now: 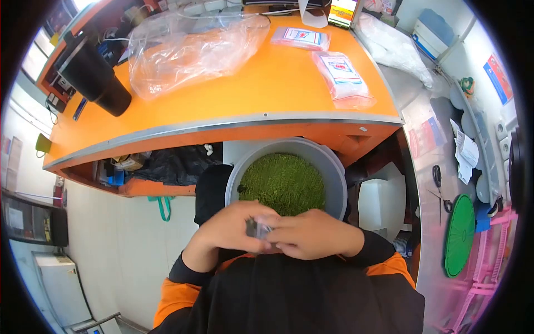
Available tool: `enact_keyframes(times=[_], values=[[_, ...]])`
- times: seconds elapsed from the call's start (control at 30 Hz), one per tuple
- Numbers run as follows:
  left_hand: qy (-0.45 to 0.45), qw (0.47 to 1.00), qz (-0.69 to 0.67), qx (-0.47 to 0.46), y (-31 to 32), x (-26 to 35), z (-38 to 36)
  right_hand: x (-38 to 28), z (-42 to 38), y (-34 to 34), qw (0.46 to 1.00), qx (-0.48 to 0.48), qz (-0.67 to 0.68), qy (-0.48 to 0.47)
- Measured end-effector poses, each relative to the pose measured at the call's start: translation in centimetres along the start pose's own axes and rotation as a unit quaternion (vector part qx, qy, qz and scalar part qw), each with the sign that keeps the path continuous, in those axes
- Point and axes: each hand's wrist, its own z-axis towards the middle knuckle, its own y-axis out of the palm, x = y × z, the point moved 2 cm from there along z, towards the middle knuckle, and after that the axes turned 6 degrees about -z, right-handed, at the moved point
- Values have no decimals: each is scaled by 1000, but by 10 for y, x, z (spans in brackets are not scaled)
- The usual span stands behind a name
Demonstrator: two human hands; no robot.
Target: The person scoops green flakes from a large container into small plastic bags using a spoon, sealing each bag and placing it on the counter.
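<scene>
In front of my body, my left hand (232, 224) and my right hand (314, 234) come together with fingers closed around a small clear plastic bag (262, 228). Something dark shows at its left side, though my fingers cover most of it. Just beyond my hands stands a round grey tub (341, 181), holding a thick layer of chopped green leaves (283, 181). A small dark clump rests at the left edge of the leaves.
On the orange desk (239, 100) lie two packs of plastic bags (347, 80) (300, 38) and a large clear plastic sack (194, 53). A black tumbler (94, 75) stands at left. Scissors (437, 178) and a green lid (460, 234) lie on the right-hand metal counter.
</scene>
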Motion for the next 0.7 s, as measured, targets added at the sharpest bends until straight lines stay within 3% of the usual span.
enact_keyframes(times=[0.07, 0.13, 0.2, 0.23, 0.3, 0.47, 0.6, 0.7], values=[[-4, 980, -182, 75, -10, -7, -15, 10, 1, -14, 971, 225, 69, -42], [76, 938, -299, 156, -22, -15, -30, 28, -11, -29, 926, 315, 180, 105], [158, 887, -375, 221, -28, -20, -37, 41, -12, -28, 935, 215, 100, 263], [175, 886, -347, 253, -29, -18, -40, 45, -12, -17, 951, 156, 64, 259], [196, 840, -445, 240, -28, -21, -44, 56, -10, 13, 967, 36, -9, 250], [212, 716, -639, 183, -29, -34, -46, 60, 11, 28, 971, 35, -10, 236], [215, 714, -652, 136, -20, -30, -38, 66, 65, 48, 968, -1, -88, 235], [217, 727, -641, 121, -13, -29, -36, 82, 95, 77, 955, -80, -105, 264]])
